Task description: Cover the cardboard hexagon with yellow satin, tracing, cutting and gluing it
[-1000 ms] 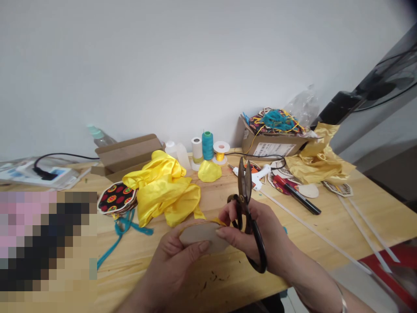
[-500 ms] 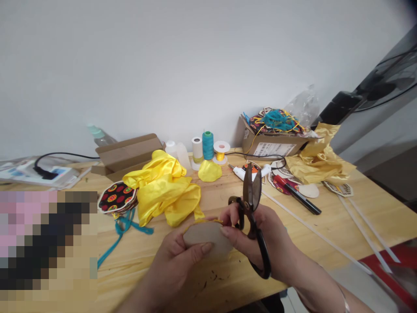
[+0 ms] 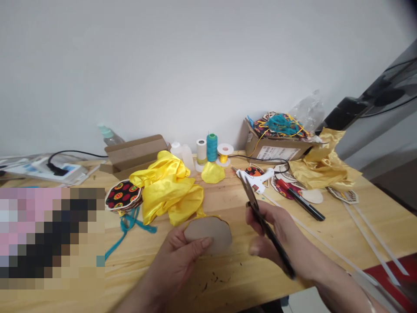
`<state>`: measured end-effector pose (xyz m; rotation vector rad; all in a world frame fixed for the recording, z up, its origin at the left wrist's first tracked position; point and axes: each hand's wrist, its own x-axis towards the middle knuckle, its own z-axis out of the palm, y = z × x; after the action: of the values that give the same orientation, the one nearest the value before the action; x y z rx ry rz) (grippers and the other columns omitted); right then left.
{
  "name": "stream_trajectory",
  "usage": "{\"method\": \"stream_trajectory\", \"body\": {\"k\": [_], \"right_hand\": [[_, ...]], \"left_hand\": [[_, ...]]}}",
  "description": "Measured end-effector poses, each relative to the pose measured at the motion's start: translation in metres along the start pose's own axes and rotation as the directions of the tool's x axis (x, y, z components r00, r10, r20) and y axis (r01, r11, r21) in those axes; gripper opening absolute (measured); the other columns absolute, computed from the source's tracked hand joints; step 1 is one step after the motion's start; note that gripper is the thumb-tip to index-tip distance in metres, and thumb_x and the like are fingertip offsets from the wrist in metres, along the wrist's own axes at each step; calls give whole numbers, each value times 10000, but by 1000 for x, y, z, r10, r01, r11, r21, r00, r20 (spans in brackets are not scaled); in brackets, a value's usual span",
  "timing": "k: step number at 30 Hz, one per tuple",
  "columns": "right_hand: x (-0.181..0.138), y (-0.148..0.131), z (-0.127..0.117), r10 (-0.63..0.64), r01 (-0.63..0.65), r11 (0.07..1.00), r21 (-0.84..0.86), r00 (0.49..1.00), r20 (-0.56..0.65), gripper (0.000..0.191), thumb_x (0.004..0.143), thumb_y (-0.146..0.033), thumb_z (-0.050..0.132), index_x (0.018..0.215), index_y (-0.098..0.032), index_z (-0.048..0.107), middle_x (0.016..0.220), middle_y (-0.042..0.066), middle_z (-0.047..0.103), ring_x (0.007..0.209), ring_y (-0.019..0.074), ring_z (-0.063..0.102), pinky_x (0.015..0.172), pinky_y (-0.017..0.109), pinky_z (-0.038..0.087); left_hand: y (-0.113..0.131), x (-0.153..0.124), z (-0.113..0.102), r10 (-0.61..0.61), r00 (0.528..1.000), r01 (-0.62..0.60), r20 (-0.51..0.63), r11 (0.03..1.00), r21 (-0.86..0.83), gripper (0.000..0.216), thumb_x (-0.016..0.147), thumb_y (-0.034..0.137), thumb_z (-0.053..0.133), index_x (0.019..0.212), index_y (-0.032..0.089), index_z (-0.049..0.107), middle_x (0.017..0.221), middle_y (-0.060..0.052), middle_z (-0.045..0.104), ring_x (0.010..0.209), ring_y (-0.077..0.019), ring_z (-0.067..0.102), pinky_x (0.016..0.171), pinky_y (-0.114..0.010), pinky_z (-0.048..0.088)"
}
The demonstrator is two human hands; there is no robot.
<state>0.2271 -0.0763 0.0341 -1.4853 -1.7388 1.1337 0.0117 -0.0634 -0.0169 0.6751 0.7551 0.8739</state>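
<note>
Yellow satin (image 3: 166, 189) (crumpled) beyond the hands (image 3: 176, 261) (image 3: 273, 239).

We note bright, even light, faint shadows, motion blur on the shears (image 3: 257, 208), and wide-angle bowing toward the frame edges.

This looks like a small craft workroom. On the wooden table (image 3: 329, 230) lie many tools and materials for making things: big scissors (image 3: 276, 252), spools of thread (image 3: 211, 148), a glue gun (image 3: 257, 176) and shiny yellow cloth (image 3: 166, 191) in the middle of the frame. At the back, a cardboard box (image 3: 276, 152) with colored scraps stands before a plain white wall (image 3: 163, 65).
</note>
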Motion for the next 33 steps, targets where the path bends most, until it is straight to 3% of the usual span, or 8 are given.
{"method": "stream_trajectory", "body": {"k": [5,8,16,33], "right_hand": [[-3,-1,-15,86,-57,938,-343,994,71,317,662,-285,761,761,-207,470,722,-33,525,654,140,404,553,245,296],[-2,-1,-17,102,-38,904,-426,986,130,296,661,-293,772,737,-212,497,717,-36,537,648,142,416,555,248,290],[0,-5,-14,107,-9,889,-458,976,188,383,644,-373,814,631,-199,473,588,-56,476,563,111,339,507,244,235],[1,-12,-12,104,-4,903,-430,972,210,431,632,-478,821,595,-195,497,553,-74,427,579,106,331,482,236,233]], "left_hand": [[-1,1,-2,22,1000,-22,1,1000,-1,216,697,209,795,911,190,786,858,-64,795,813,-225,719,771,-305,543],[-1,1,-2,23,1000,-23,6,1000,-4,220,708,203,786,928,192,781,875,-64,794,838,-233,719,797,-324,542],[-2,1,-2,6,1000,-6,15,1000,-10,256,708,208,785,963,197,766,925,-71,788,903,-256,709,852,-368,530],[-7,2,-6,-19,999,16,41,998,53,290,708,242,791,994,202,762,912,-71,782,894,-267,708,856,-386,525]]}}
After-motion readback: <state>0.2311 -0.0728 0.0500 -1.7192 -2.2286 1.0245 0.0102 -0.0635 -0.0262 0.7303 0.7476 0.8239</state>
